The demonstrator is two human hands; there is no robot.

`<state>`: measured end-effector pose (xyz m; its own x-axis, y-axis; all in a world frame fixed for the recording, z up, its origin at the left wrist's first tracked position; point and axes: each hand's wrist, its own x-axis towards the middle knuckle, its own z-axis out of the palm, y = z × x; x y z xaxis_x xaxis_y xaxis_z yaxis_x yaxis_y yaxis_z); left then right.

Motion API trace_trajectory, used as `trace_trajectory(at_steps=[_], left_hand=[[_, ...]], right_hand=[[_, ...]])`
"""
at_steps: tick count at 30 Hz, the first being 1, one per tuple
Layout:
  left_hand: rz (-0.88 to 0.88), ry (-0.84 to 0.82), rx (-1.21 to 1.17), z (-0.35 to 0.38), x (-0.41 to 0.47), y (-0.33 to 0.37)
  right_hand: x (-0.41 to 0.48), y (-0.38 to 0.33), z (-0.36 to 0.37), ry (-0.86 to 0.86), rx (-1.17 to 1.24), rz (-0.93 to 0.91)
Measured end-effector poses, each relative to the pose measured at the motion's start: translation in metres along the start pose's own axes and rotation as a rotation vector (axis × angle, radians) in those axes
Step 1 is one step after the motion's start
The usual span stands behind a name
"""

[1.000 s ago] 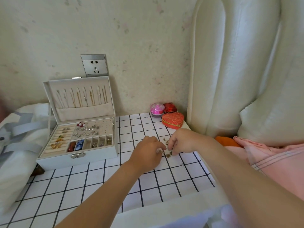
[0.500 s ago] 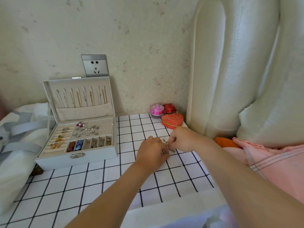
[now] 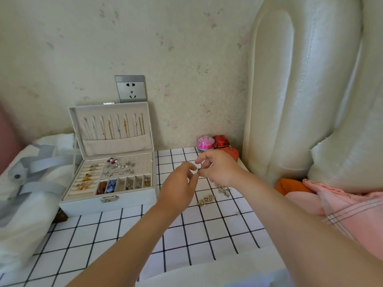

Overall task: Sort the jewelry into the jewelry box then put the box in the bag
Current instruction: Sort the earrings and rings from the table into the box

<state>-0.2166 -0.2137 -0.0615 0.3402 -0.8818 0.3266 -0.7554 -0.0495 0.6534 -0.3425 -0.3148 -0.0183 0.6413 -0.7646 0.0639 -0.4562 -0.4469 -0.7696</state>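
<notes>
Cream wall, padded headboard (image 3: 306,100) to the right, grid-cloth desk (image 3: 207,235) below. White bag (image 3: 31,183) with grey straps off the desk's left edge, just beside the box.

Jewelry box (image 3: 107,206) at the desk's back left, open, lid upright against the wall under a socket (image 3: 130,89).
- Lid: necklaces (image 3: 116,128) hung in a row above a fabric pocket.
- Base left: ring rolls holding gold pieces (image 3: 84,183).
- Base back right: stud panel with earrings (image 3: 120,168).
- Base front row: small cells, one red item, one blue, metal bits in others.

Back right corner: pink round box (image 3: 205,142), red box (image 3: 221,141), red heart box (image 3: 233,153) partly hidden by the right hand.

Hands together, right of the box. Right hand (image 3: 219,168) pinching a small piece (image 3: 198,170). Left hand (image 3: 178,187) with curled fingertips right at it, contact not resolvable.

Loose on the desk below the hands: gold cluster (image 3: 206,199), silver cluster (image 3: 223,190).
</notes>
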Motion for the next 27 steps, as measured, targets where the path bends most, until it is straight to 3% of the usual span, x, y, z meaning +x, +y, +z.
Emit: trace_trajectory(at_steps=[18, 27], left_hand=[[-0.1, 0.171, -0.046, -0.116, -0.011, -0.067], [-0.253, 0.166, -0.251, -0.153, 0.009, -0.093]], right_hand=[[0.039, -0.097, 0.094, 0.01, -0.147, -0.265], [0.066, -0.118, 0.119, 0.054, 0.214, -0.159]])
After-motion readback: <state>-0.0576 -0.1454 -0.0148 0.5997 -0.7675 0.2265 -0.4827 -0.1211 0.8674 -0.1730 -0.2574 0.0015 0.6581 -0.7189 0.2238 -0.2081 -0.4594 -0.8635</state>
